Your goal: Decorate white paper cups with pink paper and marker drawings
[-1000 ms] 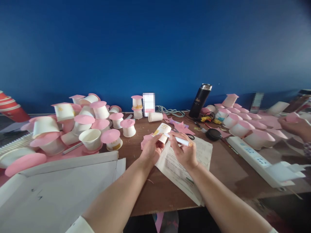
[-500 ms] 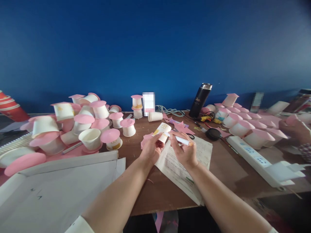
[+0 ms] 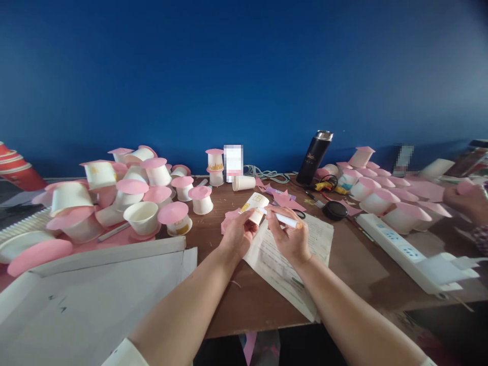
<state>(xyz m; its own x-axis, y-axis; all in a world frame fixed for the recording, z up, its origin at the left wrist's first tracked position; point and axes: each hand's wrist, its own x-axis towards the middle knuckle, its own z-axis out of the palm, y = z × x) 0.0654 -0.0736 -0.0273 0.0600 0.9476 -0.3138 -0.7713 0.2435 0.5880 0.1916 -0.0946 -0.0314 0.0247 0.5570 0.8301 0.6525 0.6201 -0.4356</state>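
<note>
My left hand [image 3: 239, 235] is wrapped round a small white paper cup [image 3: 254, 203] that lies tilted and has yellow-orange marks drawn on it. A white marker [image 3: 282, 219] is held in my right hand [image 3: 288, 235], its tip end at the cup's side. Beneath my hands lies a printed paper sheet [image 3: 278, 272]. Pink paper scraps [image 3: 229, 221] are just left of the cup. The lower part of the cup is hidden by my left fingers.
Many cups with pink paper tops [image 3: 132, 187] crowd the left; more stand at the right [image 3: 381, 198]. A black bottle [image 3: 314, 156], black lid [image 3: 335, 210] and power strip [image 3: 396, 251] are right of centre. A grey-white box [image 3: 99, 300] lies front left. Another person's hand [image 3: 463, 201] is far right.
My hands, the cup and the marker have hardly moved. At the far right, the other person's hand has shifted slightly.
</note>
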